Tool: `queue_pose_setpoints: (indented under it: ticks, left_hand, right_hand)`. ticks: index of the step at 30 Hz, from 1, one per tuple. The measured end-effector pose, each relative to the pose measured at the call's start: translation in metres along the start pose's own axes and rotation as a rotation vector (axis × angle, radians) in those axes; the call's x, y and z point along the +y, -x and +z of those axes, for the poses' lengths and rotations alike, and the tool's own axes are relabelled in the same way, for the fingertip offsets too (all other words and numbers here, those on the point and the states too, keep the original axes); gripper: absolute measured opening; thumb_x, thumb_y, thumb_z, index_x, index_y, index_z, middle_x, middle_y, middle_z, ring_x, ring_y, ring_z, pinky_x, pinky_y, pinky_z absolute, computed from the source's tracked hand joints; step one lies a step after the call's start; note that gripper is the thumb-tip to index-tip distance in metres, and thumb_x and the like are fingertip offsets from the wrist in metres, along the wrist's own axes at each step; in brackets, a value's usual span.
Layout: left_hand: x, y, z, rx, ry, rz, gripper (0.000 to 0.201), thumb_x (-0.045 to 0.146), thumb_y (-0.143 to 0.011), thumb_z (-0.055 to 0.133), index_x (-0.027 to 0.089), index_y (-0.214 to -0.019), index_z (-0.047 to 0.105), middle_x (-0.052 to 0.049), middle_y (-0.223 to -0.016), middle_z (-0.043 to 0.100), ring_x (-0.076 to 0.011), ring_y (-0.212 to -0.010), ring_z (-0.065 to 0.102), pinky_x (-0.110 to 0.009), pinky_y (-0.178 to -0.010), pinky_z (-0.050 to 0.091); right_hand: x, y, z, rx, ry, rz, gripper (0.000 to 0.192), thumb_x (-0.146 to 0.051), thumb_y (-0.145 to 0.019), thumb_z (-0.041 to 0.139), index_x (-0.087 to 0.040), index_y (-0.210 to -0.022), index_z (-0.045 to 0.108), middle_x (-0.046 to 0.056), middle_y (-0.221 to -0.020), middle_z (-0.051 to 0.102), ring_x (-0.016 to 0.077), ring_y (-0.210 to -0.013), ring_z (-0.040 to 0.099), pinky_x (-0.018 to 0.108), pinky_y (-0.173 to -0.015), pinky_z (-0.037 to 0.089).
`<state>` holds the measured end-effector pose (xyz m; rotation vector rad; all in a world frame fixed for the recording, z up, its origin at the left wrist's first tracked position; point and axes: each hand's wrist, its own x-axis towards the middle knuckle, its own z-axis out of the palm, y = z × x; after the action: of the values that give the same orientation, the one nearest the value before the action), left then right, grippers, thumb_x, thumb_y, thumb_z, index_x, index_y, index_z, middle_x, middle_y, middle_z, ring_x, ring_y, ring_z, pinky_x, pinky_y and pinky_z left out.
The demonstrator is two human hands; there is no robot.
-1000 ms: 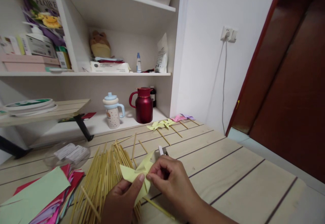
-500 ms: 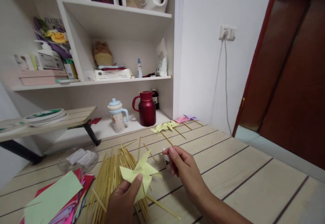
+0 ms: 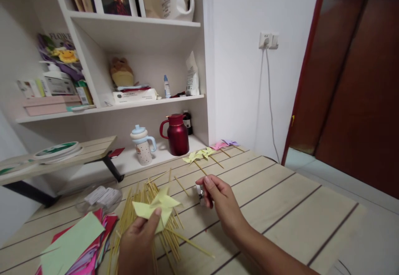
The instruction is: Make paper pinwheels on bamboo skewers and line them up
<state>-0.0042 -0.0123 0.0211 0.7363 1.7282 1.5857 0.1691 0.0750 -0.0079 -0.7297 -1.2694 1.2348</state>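
My left hand [image 3: 141, 231] pinches a pale yellow paper pinwheel [image 3: 162, 204] between thumb and fingers, over a heap of thin wooden sticks [image 3: 170, 241]. From under the pinwheel one stick [image 3: 195, 244] slants down to the right. My right hand [image 3: 220, 198] is to the right of it, apart from the pinwheel, with thumb and fingers closed. A small white and silvery object [image 3: 199, 194] shows at its fingers; its kind is unclear. Several pinwheels on sticks lie at the table's far edge: yellow ones [image 3: 195, 156], a pink one [image 3: 219, 145] and a purple one [image 3: 230, 142].
Coloured paper sheets [image 3: 73, 241] are stacked at the front left of the slatted table [image 3: 268, 192]. Behind them sits a clear container [image 3: 99, 196] with white packets. A red jug [image 3: 177, 137] and a tumbler [image 3: 143, 146] stand on the shelf unit. A low stand [image 3: 96, 146] is at left.
My view has turned slightly right and up. The left hand with the pinwheel has moved left, farther from the right hand. The right hand keeps its closed pose.
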Motion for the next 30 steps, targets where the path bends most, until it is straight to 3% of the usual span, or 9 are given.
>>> queue_pose_setpoints:
  ticks: [6, 10, 13, 16, 18, 21, 24, 26, 30]
  left_hand:
    - [-0.004, -0.011, -0.013, 0.109, -0.018, 0.004, 0.046, 0.050, -0.065, 0.075, 0.013, -0.092, 0.073, -0.005, -0.080, 0.077, -0.0193, -0.068, 0.067, -0.029, -0.066, 0.049]
    - [-0.006, -0.013, -0.015, 0.064, -0.037, -0.014, 0.046, 0.054, -0.059, 0.077, 0.013, -0.081, 0.072, -0.003, -0.067, 0.074, -0.0172, -0.058, 0.062, -0.028, -0.056, 0.046]
    - [-0.008, -0.012, -0.012, 0.040, 0.002, -0.010, 0.049, 0.054, -0.052, 0.080, 0.014, -0.078, 0.071, -0.003, -0.068, 0.074, -0.0198, -0.064, 0.065, -0.029, -0.060, 0.048]
    - [-0.013, -0.015, -0.008, -0.005, -0.028, -0.007, 0.049, 0.055, -0.055, 0.078, 0.014, -0.082, 0.072, -0.005, -0.077, 0.076, -0.0255, -0.080, 0.068, -0.033, -0.072, 0.050]
    - [-0.016, -0.018, -0.007, -0.022, -0.083, -0.019, 0.050, 0.056, -0.056, 0.077, 0.015, -0.083, 0.072, -0.007, -0.082, 0.077, -0.0276, -0.086, 0.068, -0.035, -0.080, 0.049]
    - [-0.017, -0.023, -0.005, -0.025, -0.157, -0.022, 0.049, 0.056, -0.054, 0.076, 0.014, -0.079, 0.072, -0.007, -0.077, 0.076, -0.0288, -0.083, 0.067, -0.037, -0.082, 0.048]
    - [-0.019, -0.026, -0.006, -0.036, -0.146, -0.014, 0.049, 0.057, -0.056, 0.073, 0.015, -0.082, 0.072, -0.007, -0.077, 0.075, -0.0295, -0.083, 0.067, -0.038, -0.081, 0.049]
    - [-0.022, -0.029, -0.010, -0.039, -0.177, 0.028, 0.048, 0.059, -0.060, 0.070, 0.016, -0.083, 0.073, -0.008, -0.083, 0.076, -0.0306, -0.086, 0.068, -0.040, -0.086, 0.049]
    - [-0.031, -0.040, -0.023, -0.029, -0.342, 0.317, 0.039, 0.048, -0.054, 0.068, 0.021, -0.079, 0.078, -0.010, -0.087, 0.077, -0.0366, -0.094, 0.066, -0.048, -0.097, 0.045]
  right_hand:
    - [-0.009, -0.005, -0.007, 0.039, 0.042, -0.018, 0.036, -0.050, -0.092, 0.055, -0.016, -0.090, 0.069, -0.007, -0.053, 0.044, 0.0091, -0.044, 0.038, 0.023, -0.046, 0.028]
    - [-0.014, -0.016, -0.023, 0.175, 0.041, -0.050, 0.035, -0.049, -0.091, 0.055, -0.016, -0.093, 0.067, -0.007, -0.057, 0.042, 0.0088, -0.044, 0.036, 0.024, -0.045, 0.027]
    - [-0.013, -0.026, -0.035, 0.210, 0.081, -0.033, 0.036, -0.049, -0.092, 0.050, -0.017, -0.096, 0.065, -0.007, -0.060, 0.040, 0.0090, -0.045, 0.036, 0.023, -0.045, 0.026]
    - [-0.003, -0.037, -0.043, 0.178, 0.179, 0.014, 0.030, -0.042, -0.089, 0.051, -0.016, -0.094, 0.066, -0.006, -0.059, 0.043, 0.0107, -0.048, 0.041, 0.023, -0.046, 0.029]
    - [0.008, -0.045, -0.048, 0.112, 0.274, 0.044, 0.020, -0.033, -0.080, 0.060, -0.015, -0.082, 0.069, -0.003, -0.062, 0.053, 0.0118, -0.052, 0.046, 0.023, -0.049, 0.035]
    - [0.026, -0.057, -0.054, 0.070, 0.423, 0.029, 0.006, -0.020, -0.069, 0.066, -0.017, -0.073, 0.071, -0.001, -0.069, 0.059, 0.0149, -0.065, 0.053, 0.026, -0.062, 0.043]
    - [0.038, -0.063, -0.058, 0.065, 0.554, -0.011, 0.008, -0.012, -0.066, 0.068, -0.019, -0.068, 0.072, 0.001, -0.077, 0.058, 0.0172, -0.075, 0.052, 0.028, -0.070, 0.042]
    - [0.041, -0.063, -0.059, 0.022, 0.608, -0.029, 0.010, -0.010, -0.065, 0.069, -0.020, -0.066, 0.072, 0.000, -0.076, 0.056, 0.0173, -0.075, 0.053, 0.029, -0.071, 0.042]
    - [0.036, -0.059, -0.059, -0.080, 0.658, -0.067, 0.013, -0.009, -0.069, 0.067, -0.020, -0.071, 0.074, 0.002, -0.084, 0.058, 0.0176, -0.078, 0.056, 0.029, -0.072, 0.045]
